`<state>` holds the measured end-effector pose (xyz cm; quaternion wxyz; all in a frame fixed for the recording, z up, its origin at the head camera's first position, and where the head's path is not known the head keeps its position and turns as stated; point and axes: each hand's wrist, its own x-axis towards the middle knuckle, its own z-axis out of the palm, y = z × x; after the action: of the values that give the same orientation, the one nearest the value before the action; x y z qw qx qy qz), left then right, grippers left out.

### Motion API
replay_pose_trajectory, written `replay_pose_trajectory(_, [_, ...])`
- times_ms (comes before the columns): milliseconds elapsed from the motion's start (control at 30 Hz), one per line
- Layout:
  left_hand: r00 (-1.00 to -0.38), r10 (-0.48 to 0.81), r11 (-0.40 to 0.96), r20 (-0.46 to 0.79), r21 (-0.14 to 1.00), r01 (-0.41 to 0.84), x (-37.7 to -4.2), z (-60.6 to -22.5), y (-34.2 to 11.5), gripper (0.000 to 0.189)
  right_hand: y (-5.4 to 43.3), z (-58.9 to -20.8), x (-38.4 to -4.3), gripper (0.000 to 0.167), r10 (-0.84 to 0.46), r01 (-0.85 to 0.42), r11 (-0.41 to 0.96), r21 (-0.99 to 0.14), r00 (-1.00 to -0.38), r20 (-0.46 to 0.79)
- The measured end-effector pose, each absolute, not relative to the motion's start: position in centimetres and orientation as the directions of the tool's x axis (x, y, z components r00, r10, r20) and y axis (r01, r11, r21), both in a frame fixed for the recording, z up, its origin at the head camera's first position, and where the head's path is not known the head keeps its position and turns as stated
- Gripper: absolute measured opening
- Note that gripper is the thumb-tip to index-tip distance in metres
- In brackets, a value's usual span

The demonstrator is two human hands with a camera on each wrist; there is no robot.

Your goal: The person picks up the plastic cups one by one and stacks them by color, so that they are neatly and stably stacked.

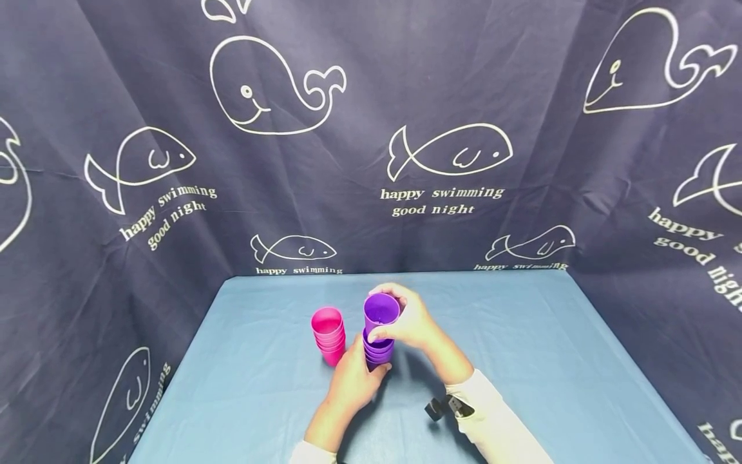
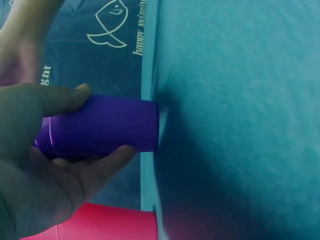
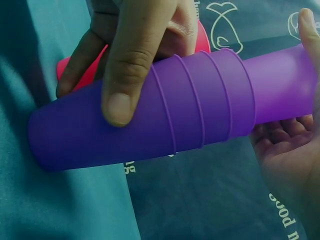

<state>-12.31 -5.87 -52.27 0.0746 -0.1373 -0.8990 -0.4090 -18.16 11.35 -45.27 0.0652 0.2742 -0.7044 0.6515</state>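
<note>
Several purple cups (image 3: 100, 120) are nested in an upright stack on the table. My left hand (image 1: 352, 380) grips this stack around its lower part, thumb on one side and fingers on the other. Above it, my right hand (image 1: 406, 320) holds the top purple cup (image 1: 381, 311) near its rim; in the right wrist view that cup's lower end sits inside the stack's mouth. Just left of the purple stack stands a stack of pink cups (image 1: 328, 332), close to my left hand. The left wrist view shows the purple stack's base (image 2: 130, 125) at the table surface.
A blue cloth covers the table (image 1: 249, 399). Dark curtains (image 1: 371, 238) with white fish and whale drawings stand behind it and at both sides. A small black device (image 1: 446, 407) is strapped to my right wrist.
</note>
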Motion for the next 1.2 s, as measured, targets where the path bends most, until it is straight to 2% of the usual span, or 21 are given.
replay_pose_trajectory(533, [-0.951,0.224,0.596,0.215,0.742,0.308,-13.3,-52.1,-5.3,0.059,11.8,-46.7,-18.2,0.073,-0.296,-0.452,0.047,-0.891,-0.858,0.419])
replay_pose_trajectory(967, [-0.958,0.193,0.578,0.214,0.764,0.287,-14.1,-52.3,-4.7,0.065,12.1,-48.1,-18.6,0.07,-0.317,-0.464,-0.006,-0.886,-0.839,0.441])
replay_pose_trajectory(1200, [-0.95,0.19,0.561,0.249,0.766,0.313,-14.5,-52.3,-4.4,0.066,12.2,-48.4,-18.9,0.07,-0.321,-0.43,-0.014,-0.903,-0.853,0.411])
